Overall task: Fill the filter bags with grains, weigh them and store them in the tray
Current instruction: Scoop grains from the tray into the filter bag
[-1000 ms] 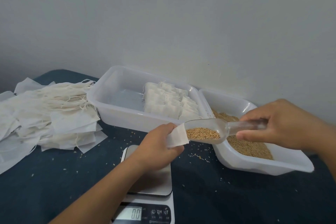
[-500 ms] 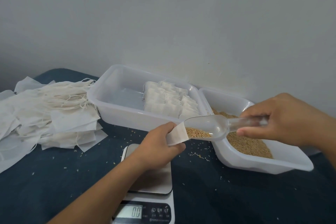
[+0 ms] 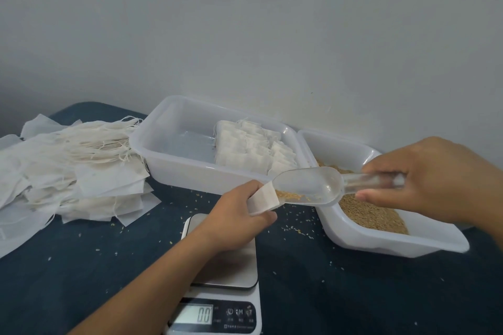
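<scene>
We see a dark blue worktop point(image 3: 81, 266) speckled with stray grains against a plain pale wall point(image 3: 245, 22), with the scale point(image 3: 217, 294) at the near edge reading 0.0. Above the scale the left hand point(image 3: 234, 221) pinches an open filter bag point(image 3: 265, 198), while the right hand point(image 3: 432, 179) grips the clear scoop point(image 3: 310, 187), tipped with its mouth at the bag. Behind the scale sits the tray point(image 3: 174, 168) with filled bags point(image 3: 253, 147); right of it the grain tub point(image 3: 394, 242), left of it the empty bag pile point(image 3: 68, 166).
</scene>
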{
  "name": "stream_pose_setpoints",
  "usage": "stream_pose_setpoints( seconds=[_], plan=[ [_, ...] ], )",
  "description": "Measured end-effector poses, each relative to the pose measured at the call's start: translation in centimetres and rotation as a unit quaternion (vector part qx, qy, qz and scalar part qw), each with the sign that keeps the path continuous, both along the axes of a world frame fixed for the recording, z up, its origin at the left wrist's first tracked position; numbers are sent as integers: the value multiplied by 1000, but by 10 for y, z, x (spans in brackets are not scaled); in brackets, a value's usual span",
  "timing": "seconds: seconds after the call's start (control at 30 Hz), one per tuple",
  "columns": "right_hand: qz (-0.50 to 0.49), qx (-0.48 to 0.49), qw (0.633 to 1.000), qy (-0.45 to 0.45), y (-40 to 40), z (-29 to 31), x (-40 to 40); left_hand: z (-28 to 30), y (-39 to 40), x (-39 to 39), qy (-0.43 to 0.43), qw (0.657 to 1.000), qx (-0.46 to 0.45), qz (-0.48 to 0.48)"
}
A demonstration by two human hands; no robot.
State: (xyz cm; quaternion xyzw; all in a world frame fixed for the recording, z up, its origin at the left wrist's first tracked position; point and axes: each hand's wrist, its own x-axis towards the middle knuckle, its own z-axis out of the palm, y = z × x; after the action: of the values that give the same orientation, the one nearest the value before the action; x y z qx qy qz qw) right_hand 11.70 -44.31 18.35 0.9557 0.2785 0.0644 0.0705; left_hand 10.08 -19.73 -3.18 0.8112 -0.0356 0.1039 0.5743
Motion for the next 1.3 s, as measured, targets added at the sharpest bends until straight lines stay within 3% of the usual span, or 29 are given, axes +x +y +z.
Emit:
stream_pose_setpoints(
  seconds=[0.3,0.43,0.7,0.87,1.0,1.1,1.3],
  plan=[
    [-21,-3,999,-50,-3,-6,-7,1,0,0,12,1000,-15,3],
    [-23,78,995,-60,-17,-14,-5,3,0,-1,21,999,-37,5],
    [-57,263,961,62,-37,-71,20,10,2,-4,35,990,-135,4],
    [-9,457,875,157,7,-123,30,21,5,-9,75,960,-264,-57],
    [73,512,818,252,57,-145,33,24,10,-12,126,921,-343,-132],
    [111,530,788,294,77,-143,37,21,14,-15,134,908,-342,-200],
    [166,608,716,301,88,-146,38,18,14,-15,144,873,-379,-271]
  ],
)
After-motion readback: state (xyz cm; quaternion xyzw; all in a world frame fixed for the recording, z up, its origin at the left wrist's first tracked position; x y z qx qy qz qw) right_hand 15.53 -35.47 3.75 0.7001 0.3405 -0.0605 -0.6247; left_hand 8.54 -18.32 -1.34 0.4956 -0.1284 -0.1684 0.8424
